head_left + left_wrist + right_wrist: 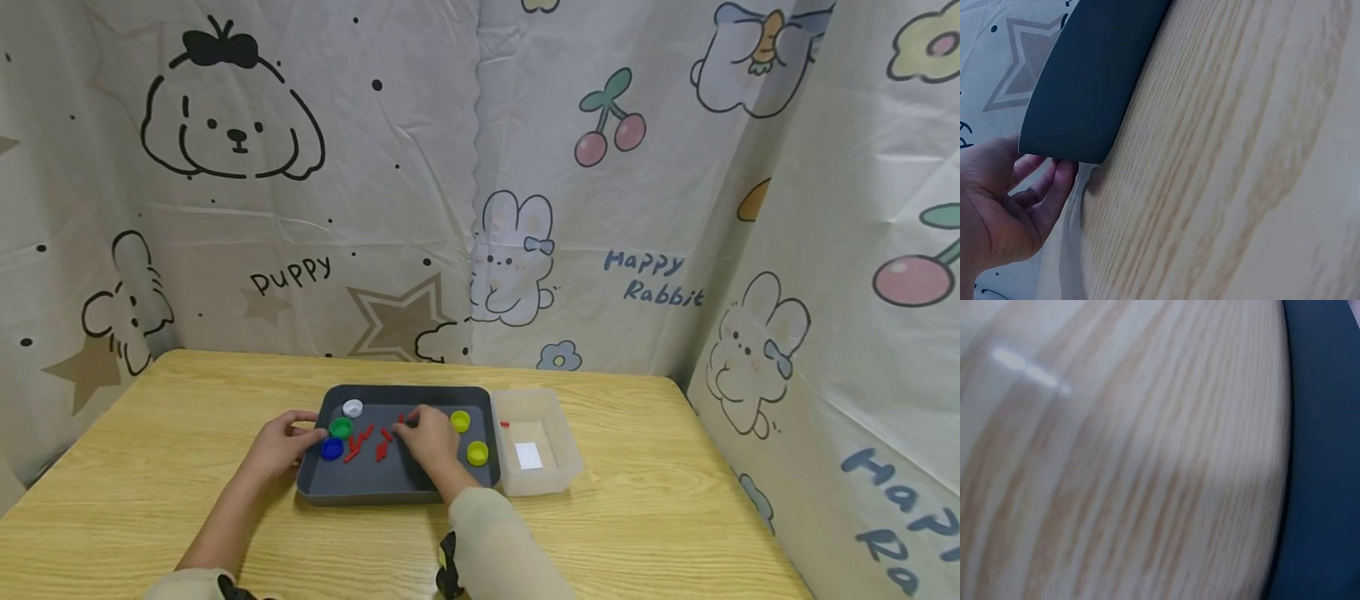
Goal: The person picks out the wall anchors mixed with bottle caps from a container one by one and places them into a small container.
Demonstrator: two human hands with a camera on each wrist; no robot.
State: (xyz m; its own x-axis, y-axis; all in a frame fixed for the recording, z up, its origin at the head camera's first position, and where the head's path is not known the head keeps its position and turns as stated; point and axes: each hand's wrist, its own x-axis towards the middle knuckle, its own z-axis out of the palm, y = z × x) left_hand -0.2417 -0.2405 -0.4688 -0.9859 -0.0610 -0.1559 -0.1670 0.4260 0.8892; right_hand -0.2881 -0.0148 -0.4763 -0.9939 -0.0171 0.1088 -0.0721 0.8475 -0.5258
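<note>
A dark grey tray [360,487] lies on the wooden table. My left hand [277,446] grips its left side, thumb over the rim and fingers against the outer wall; the left wrist view shows this hand [1013,206] at the tray's end. Over the tray's middle, my right hand [431,440] points its fingertips down beside a small red piece [401,418]; I cannot tell whether the fingers pinch one. Several more small red pieces [382,452] lie scattered between the hands. The right wrist view has only the tray's wall [1329,456], with the hand hidden.
White [352,408], green [341,428] and blue caps [332,449] line the tray's left side. Two yellow caps [477,453] sit at the right. Against the tray's right side stands a translucent box [566,454] containing a red piece [505,425] and a white paper square [528,456]. Printed curtains hang behind.
</note>
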